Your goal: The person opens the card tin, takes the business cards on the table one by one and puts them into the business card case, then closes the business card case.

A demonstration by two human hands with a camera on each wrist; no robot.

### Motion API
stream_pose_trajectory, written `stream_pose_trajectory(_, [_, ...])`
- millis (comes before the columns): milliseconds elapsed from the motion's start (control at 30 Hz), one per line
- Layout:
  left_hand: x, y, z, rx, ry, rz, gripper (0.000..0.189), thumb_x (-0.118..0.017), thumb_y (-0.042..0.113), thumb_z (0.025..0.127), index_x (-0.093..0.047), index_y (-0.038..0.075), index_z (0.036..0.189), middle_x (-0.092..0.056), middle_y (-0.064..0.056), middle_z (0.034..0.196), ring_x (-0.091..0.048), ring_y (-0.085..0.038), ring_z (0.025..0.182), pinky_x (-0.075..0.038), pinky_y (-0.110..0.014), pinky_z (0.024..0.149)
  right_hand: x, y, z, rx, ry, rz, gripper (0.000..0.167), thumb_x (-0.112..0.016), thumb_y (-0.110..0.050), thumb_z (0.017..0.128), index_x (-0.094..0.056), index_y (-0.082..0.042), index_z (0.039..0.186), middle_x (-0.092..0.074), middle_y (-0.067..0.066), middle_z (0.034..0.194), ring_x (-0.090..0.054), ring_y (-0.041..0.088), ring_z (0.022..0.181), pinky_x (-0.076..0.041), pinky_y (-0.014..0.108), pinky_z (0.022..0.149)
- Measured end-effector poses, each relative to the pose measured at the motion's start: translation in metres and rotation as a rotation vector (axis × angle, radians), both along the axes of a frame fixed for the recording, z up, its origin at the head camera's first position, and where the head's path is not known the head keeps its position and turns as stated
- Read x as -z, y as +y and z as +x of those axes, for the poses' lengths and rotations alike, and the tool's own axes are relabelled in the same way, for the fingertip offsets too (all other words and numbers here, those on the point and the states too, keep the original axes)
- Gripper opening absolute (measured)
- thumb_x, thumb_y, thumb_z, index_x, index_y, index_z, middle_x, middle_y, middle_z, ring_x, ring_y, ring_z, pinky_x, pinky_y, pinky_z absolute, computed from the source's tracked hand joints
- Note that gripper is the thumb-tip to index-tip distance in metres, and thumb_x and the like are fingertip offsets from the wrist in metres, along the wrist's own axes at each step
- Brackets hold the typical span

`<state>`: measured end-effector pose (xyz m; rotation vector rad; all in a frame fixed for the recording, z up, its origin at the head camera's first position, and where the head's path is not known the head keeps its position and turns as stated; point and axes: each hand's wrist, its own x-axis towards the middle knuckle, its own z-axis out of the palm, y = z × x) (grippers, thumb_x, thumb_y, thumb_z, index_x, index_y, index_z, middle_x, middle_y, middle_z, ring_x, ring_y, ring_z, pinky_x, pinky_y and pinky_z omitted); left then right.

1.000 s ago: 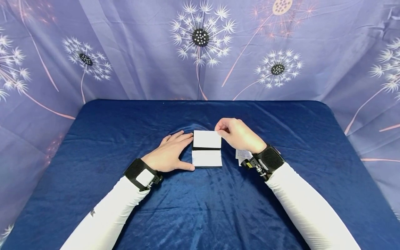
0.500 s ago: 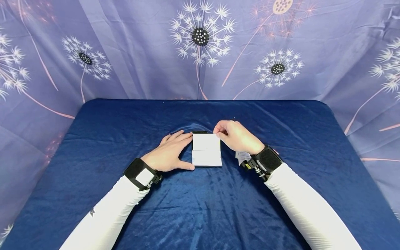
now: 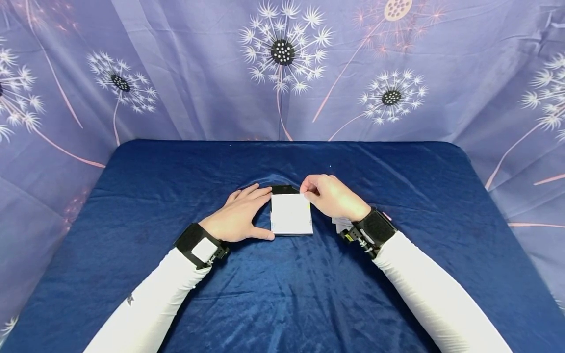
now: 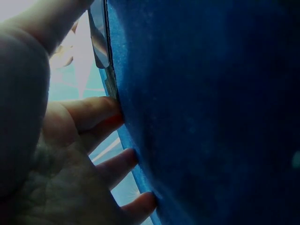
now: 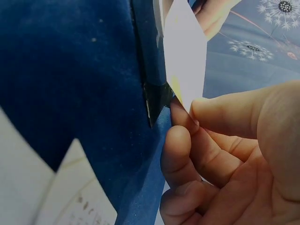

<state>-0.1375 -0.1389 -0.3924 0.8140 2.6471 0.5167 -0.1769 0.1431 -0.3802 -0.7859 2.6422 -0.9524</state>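
head: above, forward-down | wrists: close, facing fingers (image 5: 176, 147) | shared: blue cloth (image 3: 247, 294)

Backdrop (image 3: 198, 73) is lavender with mostly white dandelions (image 3: 282, 52), black centres with pale dots, pinkish stems. Tablecloth (image 3: 247, 304) is deep blue. The sheet (image 3: 291, 215) is white with a bit of yellow, black backing (image 3: 282, 189) behind. Sleeves (image 3: 150, 299) are white, wristbands (image 3: 376, 226) black, left one white-patched.
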Motion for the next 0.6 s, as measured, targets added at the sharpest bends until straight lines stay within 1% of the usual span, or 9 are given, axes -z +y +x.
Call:
stream_pose_trajectory(233, [0.0019,-0.0005,-0.0004,0.006,0.008,-0.001,0.104,-0.078,0.061,0.091,-0.031,0.009,0.169,-0.024,-0.007,0.175,-0.009,-0.036,0.163,-0.013,-0.067,0.123,0.0022,0.0017,0.0041,0.002,0.003,0.010,0.012,-0.061,-0.006,0.107,-0.073,-0.008,0.110,-0.070,0.001,0.095,-0.059,0.017,0.075,-0.048,0.039,0.076])
stream_pose_trajectory(400, [0.0023,-0.0010,-0.0003,0.005,0.007,-0.001,0.104,-0.078,0.061,0.091,-0.031,0.010,0.169,-0.024,-0.006,0.175,-0.009,-0.035,0.163,-0.013,-0.067,0.124,0.0042,0.0016,0.0070,0.003,0.011,0.010,0.012,-0.062,-0.007,0.107,-0.073,-0.009,0.109,-0.070,0.000,0.093,-0.058,0.017,0.071,-0.048,0.038,0.074])
stream_pose_trajectory(600, [0.0007,-0.0010,0.0005,0.004,0.004,-0.004,0.104,-0.078,0.062,0.091,-0.030,0.010,0.169,-0.023,-0.006,0.175,-0.009,-0.035,0.163,-0.013,-0.066,0.124,0.0059,0.0011,0.0096,0.002,0.027,0.015,0.012,-0.063,-0.007,0.106,-0.075,-0.010,0.106,-0.069,-0.002,0.090,-0.058,0.015,0.071,-0.049,0.037,0.073])
